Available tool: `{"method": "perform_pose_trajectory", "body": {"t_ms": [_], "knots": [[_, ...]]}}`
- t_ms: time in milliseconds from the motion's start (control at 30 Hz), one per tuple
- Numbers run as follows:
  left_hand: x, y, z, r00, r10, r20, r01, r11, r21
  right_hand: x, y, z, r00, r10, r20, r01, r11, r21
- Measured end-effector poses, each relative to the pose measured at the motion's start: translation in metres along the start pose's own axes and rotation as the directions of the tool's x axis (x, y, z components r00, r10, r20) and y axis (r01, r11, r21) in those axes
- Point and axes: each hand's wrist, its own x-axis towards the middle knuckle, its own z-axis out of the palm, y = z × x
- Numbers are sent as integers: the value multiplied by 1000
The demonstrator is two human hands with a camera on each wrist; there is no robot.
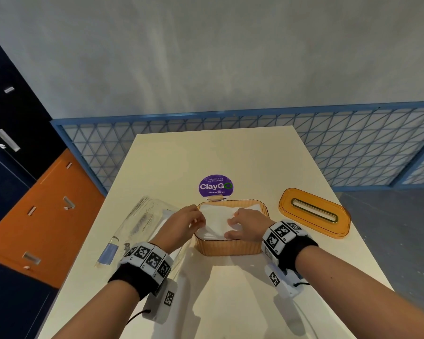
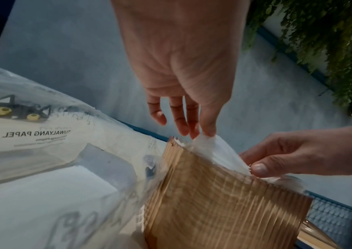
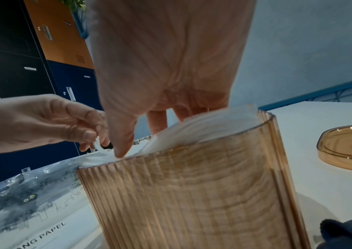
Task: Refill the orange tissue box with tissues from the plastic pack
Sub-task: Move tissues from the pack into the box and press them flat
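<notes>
The orange ribbed tissue box point(image 1: 230, 248) stands lidless at the table's middle, holding a stack of white tissues point(image 1: 217, 214). My left hand point(image 1: 198, 221) is at the box's left rim and pinches the edge of the top tissue point(image 2: 211, 144) between fingertips point(image 2: 208, 131). My right hand point(image 1: 231, 227) lies on the stack, its fingers fairly straight, with the thumb point(image 3: 121, 150) pressing at the near rim. Left of the box lies the clear plastic pack point(image 1: 142, 223), with printed text and white tissues point(image 2: 43, 193) inside. In the right wrist view the box point(image 3: 192, 202) fills the foreground.
The orange lid point(image 1: 313, 211), with its slot, lies flat on the table to the right of the box. A purple round sticker point(image 1: 215, 185) is on the cream table point(image 1: 230, 302) behind the box. A blue mesh railing point(image 1: 353, 148) runs past the far edge; lockers stand at the left.
</notes>
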Motion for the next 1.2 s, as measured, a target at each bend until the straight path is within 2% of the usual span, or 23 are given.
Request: {"method": "perform_pose_trajectory", "body": {"t_ms": [167, 500, 600, 767, 900, 1200], "knots": [[2, 7, 0, 996, -56, -76, 51, 996, -69, 2, -2, 2, 1000, -20, -19, 21, 997, 78], [-1, 1, 6, 987, -149, -53, 143, 985, -98, 0, -4, 5, 1000, -20, -2, 20, 994, 108], [1, 5, 9, 985, -155, -76, 146, 984, -103, -1, -4, 5, 999, -31, -11, 32, 993, 116], [4, 9, 14, 988, -140, -63, 124, 970, -211, 1, -3, 8, 999, -38, -18, 40, 993, 114], [4, 7, 17, 995, -100, -27, 94, 981, -169, 0, -4, 7, 999, -38, -14, 40, 994, 104], [2, 7, 14, 993, -95, -71, 81, 980, -185, 0, -4, 8, 999, -40, -2, 40, 996, 84]]}}
